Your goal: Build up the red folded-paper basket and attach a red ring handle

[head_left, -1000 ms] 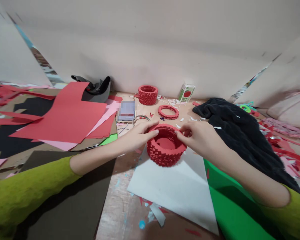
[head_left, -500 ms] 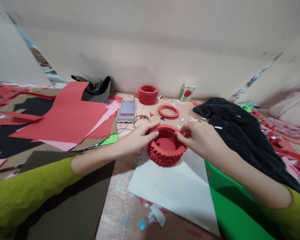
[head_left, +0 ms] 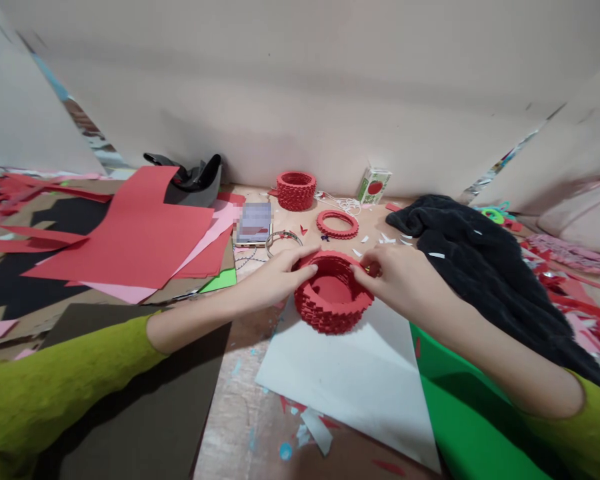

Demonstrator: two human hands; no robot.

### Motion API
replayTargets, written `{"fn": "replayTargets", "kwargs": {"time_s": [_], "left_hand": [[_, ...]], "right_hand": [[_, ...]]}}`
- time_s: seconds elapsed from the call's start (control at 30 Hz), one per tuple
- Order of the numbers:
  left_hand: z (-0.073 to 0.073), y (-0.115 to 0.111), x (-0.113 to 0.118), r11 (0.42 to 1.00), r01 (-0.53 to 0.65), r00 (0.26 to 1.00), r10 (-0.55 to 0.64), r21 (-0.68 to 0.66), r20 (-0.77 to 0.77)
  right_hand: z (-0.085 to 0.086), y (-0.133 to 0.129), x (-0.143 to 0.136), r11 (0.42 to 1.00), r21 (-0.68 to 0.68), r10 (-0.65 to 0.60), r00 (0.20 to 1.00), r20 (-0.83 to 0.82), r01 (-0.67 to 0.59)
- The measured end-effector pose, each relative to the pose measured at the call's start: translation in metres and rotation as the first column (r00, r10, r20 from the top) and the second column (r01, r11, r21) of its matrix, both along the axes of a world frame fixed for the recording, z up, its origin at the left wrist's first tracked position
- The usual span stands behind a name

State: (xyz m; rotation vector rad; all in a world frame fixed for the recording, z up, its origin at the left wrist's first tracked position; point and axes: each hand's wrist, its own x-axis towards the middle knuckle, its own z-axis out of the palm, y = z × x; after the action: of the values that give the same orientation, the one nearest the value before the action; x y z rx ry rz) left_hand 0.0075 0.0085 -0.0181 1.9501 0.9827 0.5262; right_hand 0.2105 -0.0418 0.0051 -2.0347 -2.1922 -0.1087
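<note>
Both hands on the red layered bowl (head_left: 334, 312); left hand (head_left: 284, 275) pinched the rim at its left side, thumb on the inner edge, fingers over the far outside; right hand (head_left: 395, 273) pinched the rim at the opposite side, thumb at the inner edge, other fingers curled behind and partly hidden; how hard either one squeezed, can't tell.

Bowl sat upright, opening up, on the white sheet (head_left: 350, 380), toward its far end; sheet lay on the wooden table (head_left: 233, 363), paper scraps (head_left: 317, 430) just off its near edge.

Beyond the bowl: flat red ring (head_left: 337, 233); taller red ridged cylinder (head_left: 297, 195) near the wall (head_left: 280, 100); white cord (head_left: 344, 204) between cylinder and small carton (head_left: 374, 185); phone (head_left: 255, 223) left of the ring, bracelet (head_left: 285, 235) just beside the phone, near the left hand.

Left side: red paper (head_left: 125, 247) over pink and dark sheets, black cap (head_left: 197, 180) behind it; right side: black fleece cloth (head_left: 480, 280), green sheet (head_left: 475, 407) nearer the camera, under the right forearm.
</note>
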Motion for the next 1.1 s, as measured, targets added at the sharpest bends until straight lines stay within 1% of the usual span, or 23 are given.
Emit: {"fn": "replayTargets", "kwargs": {"time_s": [0.1,0.2,0.3,0.43,0.57,0.7,0.8,0.93,1.0,1.07,1.1], "left_hand": [[0.006,-0.003,0.003,1.0,-0.009,1.0,0.01,0.026,-0.027],[0.009,-0.004,0.006,1.0,-0.013,0.998,0.013,-0.007,-0.058],[0.007,-0.004,0.006,0.999,-0.029,0.999,0.028,-0.027,-0.036],[0.006,-0.006,0.008,0.999,-0.037,0.999,0.037,0.014,-0.001],[0.004,-0.006,0.009,0.997,-0.011,1.0,0.013,0.073,-0.022],[-0.002,-0.002,0.009,0.991,0.029,0.998,-0.022,0.134,-0.054],[-0.007,0.0,0.01,0.984,0.038,0.996,-0.023,0.172,-0.089],[-0.006,0.0,0.011,0.965,0.07,0.995,-0.049,0.251,-0.085],[-0.003,0.002,0.011,0.96,0.097,0.994,-0.078,0.262,-0.079],[-0.001,0.004,0.01,0.962,0.114,0.992,-0.096,0.247,-0.087],[0.0,0.006,0.01,0.964,0.118,0.991,-0.099,0.238,-0.092]], "right_hand": [[0.0,0.0,0.0,1.0,-0.004,-0.007,1.0,-0.005,0.007],[0.001,-0.001,-0.001,1.0,-0.001,-0.012,1.0,-0.012,0.012],[0.001,-0.001,-0.001,1.0,0.01,0.005,1.0,-0.006,-0.005],[0.001,-0.002,-0.003,1.0,0.026,-0.009,1.0,0.03,0.008],[-0.001,-0.003,-0.004,0.999,0.037,-0.008,0.998,0.061,0.006],[-0.005,-0.003,-0.003,0.997,0.074,0.002,0.992,0.124,-0.011],[-0.007,-0.003,-0.003,0.997,0.078,-0.004,0.986,0.169,-0.009],[-0.001,-0.006,-0.007,0.999,0.049,-0.014,0.976,0.217,0.004],[0.005,-0.007,-0.009,1.0,0.019,-0.014,0.974,0.224,0.01],[0.009,-0.006,-0.01,1.0,0.019,-0.005,0.981,0.194,0.002],[0.009,-0.005,-0.009,0.999,0.033,0.012,0.988,0.151,-0.017]]}}
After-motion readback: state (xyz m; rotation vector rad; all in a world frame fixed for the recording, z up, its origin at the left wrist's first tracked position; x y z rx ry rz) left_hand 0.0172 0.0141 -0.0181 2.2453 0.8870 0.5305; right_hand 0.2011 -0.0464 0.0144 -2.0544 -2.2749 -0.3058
